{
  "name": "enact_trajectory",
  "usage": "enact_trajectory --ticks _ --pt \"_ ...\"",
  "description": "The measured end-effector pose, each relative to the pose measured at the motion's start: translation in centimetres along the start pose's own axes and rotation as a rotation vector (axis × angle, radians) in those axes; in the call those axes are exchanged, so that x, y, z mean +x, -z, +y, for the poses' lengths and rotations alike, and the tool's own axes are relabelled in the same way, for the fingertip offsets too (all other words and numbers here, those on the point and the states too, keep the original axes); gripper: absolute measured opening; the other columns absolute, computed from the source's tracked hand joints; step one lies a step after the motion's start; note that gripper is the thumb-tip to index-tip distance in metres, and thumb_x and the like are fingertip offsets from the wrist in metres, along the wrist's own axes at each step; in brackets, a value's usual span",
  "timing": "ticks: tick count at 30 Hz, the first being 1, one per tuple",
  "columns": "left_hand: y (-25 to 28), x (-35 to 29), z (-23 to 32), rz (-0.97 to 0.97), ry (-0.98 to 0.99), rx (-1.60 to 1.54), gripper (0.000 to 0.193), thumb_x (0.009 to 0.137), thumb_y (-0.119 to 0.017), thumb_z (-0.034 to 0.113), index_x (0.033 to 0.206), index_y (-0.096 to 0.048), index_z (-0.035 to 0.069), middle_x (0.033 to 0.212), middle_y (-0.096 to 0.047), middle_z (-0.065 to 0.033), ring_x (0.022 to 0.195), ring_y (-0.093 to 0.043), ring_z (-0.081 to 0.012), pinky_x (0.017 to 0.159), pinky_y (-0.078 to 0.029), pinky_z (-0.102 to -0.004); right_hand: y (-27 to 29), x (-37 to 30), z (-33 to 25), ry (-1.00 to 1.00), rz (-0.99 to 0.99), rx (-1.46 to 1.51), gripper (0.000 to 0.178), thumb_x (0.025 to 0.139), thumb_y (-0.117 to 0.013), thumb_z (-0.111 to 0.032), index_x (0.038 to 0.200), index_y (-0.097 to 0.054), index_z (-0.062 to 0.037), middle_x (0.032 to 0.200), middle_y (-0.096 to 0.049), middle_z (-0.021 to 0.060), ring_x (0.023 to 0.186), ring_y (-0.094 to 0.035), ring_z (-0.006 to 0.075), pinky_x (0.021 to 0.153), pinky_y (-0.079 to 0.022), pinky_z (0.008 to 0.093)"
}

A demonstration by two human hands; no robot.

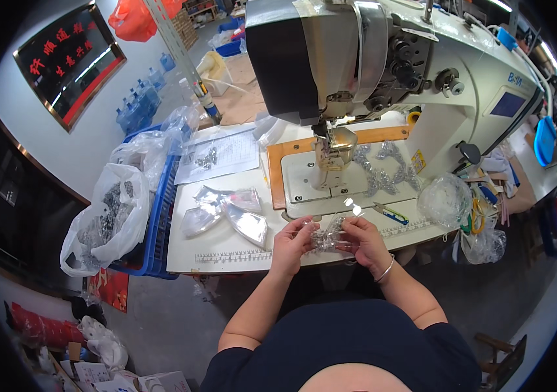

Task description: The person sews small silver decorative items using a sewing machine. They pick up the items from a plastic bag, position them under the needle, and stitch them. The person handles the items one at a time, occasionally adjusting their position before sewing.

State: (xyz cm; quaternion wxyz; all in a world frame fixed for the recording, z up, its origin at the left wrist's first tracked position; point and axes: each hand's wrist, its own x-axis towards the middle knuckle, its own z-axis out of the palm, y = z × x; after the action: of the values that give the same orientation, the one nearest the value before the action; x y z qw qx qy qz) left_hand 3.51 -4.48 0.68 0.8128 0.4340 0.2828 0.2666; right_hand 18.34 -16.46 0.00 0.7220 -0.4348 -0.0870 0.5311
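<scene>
At the front edge of the white sewing table [180, 255], my left hand [291, 245] and my right hand [367, 243] pinch a small clear piece with silvery, sparkling trim [324, 240] between them. The fingers of both hands are closed on it from either side. Directly beyond stands an industrial sewing machine [481, 88], its needle area over the metal plate. Several glittery silver pieces [383, 176] lie right of the needle. Curved clear plastic sheets [247, 222] are stacked in small piles to the left. Green-handled thread snips [393, 213] rest just past my right hand.
A blue crate [161, 206] adjoins the table's left side, carrying a white plastic bag [105, 219] of silvery pieces. A paper sheet [223, 157] lies at the back left. A clear plastic bag [445, 199] and orange-handled scissors [476, 215] sit at the right. A ruler strip [233, 256] runs along the front edge.
</scene>
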Motion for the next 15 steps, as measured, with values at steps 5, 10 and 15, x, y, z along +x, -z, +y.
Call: enact_trajectory --ticks 5,10,15 --pt "1.5 -0.2 1.3 -0.213 0.124 -0.160 0.045 0.091 -0.053 0.022 0.129 -0.042 0.002 0.111 -0.058 -0.0135 0.095 -0.063 -0.0242 0.080 -0.054 -0.0379 -0.1 0.1 -0.6 0.019 0.031 -0.073 0.015 0.086 -0.064 -0.015 0.097 -0.061 -0.0053 0.089 -0.063 0.0037 0.079 -0.063 0.0153 0.067 -0.057 0.0328" --pt "2.1 -1.1 1.6 -0.296 0.126 -0.184 0.052 0.087 -0.051 0.012 0.135 -0.035 0.002 0.121 -0.054 -0.0171 0.101 -0.060 -0.0272 0.087 -0.051 -0.0421 -0.1 -0.5 -0.9 0.066 -0.035 -0.097 0.018 0.088 -0.061 -0.016 0.101 -0.060 -0.0036 0.089 -0.063 0.0041 0.079 -0.063 0.0156 0.068 -0.057 0.0317" --pt "3.0 -0.8 0.8 -0.282 0.148 -0.203 0.055 0.084 -0.047 0.000 0.138 -0.034 0.005 0.122 -0.053 -0.0170 0.101 -0.061 -0.0262 0.086 -0.052 -0.0431 0.7 0.2 -0.2 0.035 -0.025 -0.152 0.021 0.090 -0.058 -0.017 0.104 -0.060 -0.0017 0.092 -0.062 0.0051 0.081 -0.064 0.0172 0.069 -0.056 0.0321"
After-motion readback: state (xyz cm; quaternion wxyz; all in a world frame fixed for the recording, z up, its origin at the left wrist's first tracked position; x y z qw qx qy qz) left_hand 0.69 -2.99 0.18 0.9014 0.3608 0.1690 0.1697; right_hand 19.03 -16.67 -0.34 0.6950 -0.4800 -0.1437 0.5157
